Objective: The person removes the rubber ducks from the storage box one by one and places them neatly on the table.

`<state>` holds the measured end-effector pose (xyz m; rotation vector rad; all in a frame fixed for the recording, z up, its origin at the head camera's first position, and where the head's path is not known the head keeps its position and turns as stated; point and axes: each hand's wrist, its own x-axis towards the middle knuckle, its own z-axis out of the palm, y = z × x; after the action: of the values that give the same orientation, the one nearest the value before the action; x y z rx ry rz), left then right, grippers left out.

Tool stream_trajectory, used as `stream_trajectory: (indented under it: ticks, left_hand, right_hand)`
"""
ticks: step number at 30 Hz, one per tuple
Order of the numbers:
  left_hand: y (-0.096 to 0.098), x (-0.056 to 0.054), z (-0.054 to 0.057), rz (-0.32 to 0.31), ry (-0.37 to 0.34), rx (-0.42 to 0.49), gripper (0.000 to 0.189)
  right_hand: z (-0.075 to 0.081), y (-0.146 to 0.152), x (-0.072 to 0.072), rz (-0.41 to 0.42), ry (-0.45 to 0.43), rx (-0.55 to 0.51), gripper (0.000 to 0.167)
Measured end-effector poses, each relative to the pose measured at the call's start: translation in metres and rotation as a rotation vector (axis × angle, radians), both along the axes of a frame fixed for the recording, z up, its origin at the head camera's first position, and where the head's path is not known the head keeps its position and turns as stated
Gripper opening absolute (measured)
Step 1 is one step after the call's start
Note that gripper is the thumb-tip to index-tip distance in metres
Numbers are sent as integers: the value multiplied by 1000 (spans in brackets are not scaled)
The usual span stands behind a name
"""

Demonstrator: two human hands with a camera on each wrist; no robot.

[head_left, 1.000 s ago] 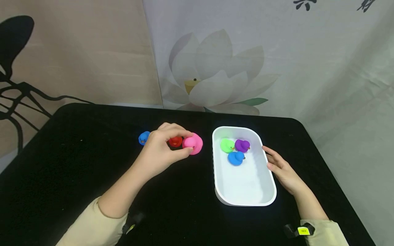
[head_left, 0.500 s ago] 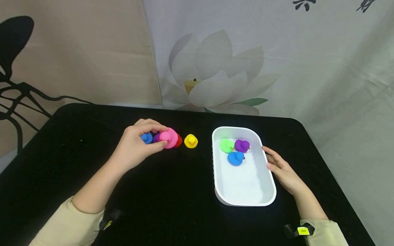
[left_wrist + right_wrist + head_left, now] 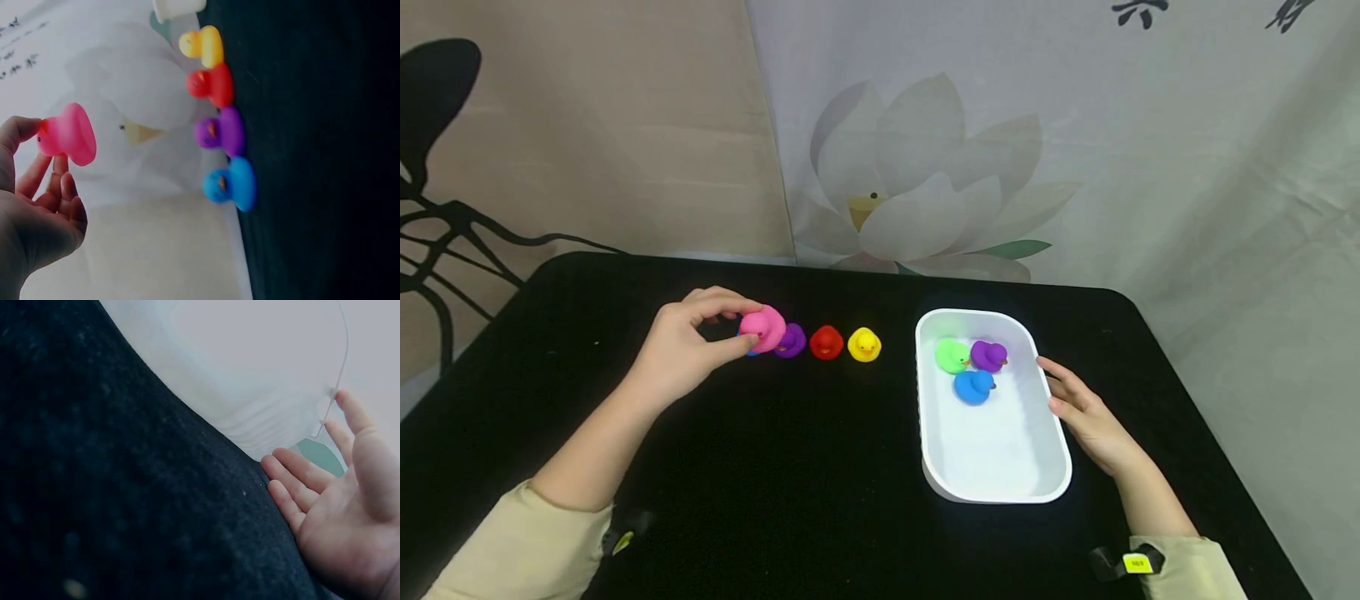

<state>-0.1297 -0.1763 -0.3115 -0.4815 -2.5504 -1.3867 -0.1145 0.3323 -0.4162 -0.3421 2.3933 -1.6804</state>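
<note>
My left hand [image 3: 681,337] pinches a pink rubber duck [image 3: 763,328] between thumb and fingers. In the left wrist view the duck [image 3: 67,135] hangs above the table, apart from the row of ducks. From the head, it overlaps a blue duck [image 3: 231,184], which is mostly hidden there. Beside that in the row come a purple duck [image 3: 791,341], a red duck [image 3: 827,342] and a yellow duck [image 3: 864,344]. My right hand [image 3: 1093,421] rests its fingertips against the right side of a white tray [image 3: 1000,467], fingers extended.
Inside the tray, towards its far end, sit a green duck [image 3: 952,356], a purple duck [image 3: 988,356] and a blue duck [image 3: 974,387]. The black table [image 3: 790,500] ends at a far edge before a printed curtain [image 3: 1150,167].
My left hand has carried the pink duck leftward along the row, from over the yellow duck, past the red and purple ones, to over the blue one. The right hand and tray stay put.
</note>
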Motion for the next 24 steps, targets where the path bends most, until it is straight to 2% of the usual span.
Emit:
stream_trajectory:
  ticks: [10,17,24]
  left_hand:
    - [-31,-12,-17,66,-8,-34,27]
    - [-47,-20,-28,103,-71,-61,29]
    - [-59,-28,-37,111,-131,-100,31]
  right_hand:
    - [0,0,1,-2,9,-5,56]
    - [-1,0,0,-5,3,-2,56]
    - [-1,-1,0,-6,0,-3,56]
